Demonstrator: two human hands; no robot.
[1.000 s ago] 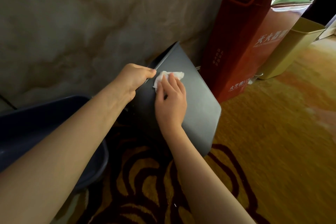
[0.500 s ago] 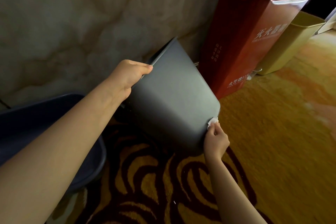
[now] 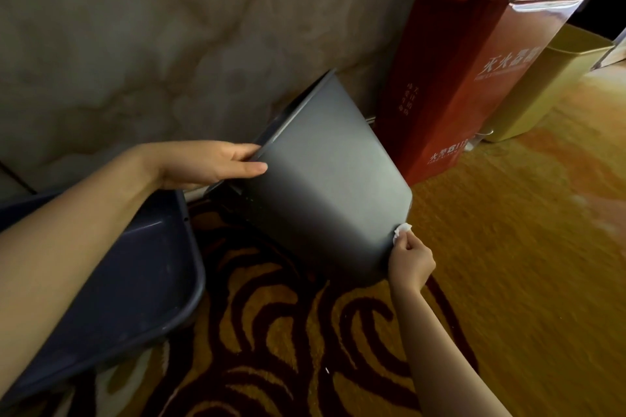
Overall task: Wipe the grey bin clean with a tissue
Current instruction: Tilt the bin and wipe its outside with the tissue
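Observation:
The grey bin (image 3: 332, 179) is tilted over above the patterned carpet, its open mouth towards the marble wall and its base corner towards me. My left hand (image 3: 210, 164) grips the bin's rim, thumb along the outer side and fingers over the edge. My right hand (image 3: 411, 261) pinches a small white tissue (image 3: 401, 230) and presses it against the bin's lower right edge near the base. The bin's inside is hidden.
A dark blue tub (image 3: 135, 281) lies under my left forearm. A tall red fire-extinguisher box (image 3: 467, 61) stands against the marble wall (image 3: 169, 44), with a yellow bin (image 3: 548, 85) to its right. Yellow and dark swirled carpet (image 3: 508, 247) covers the floor.
My right hand swept the tissue from the upper side of the bin down to its lower right edge. My left hand's grip at the rim shifted, thumb now stretched along the side.

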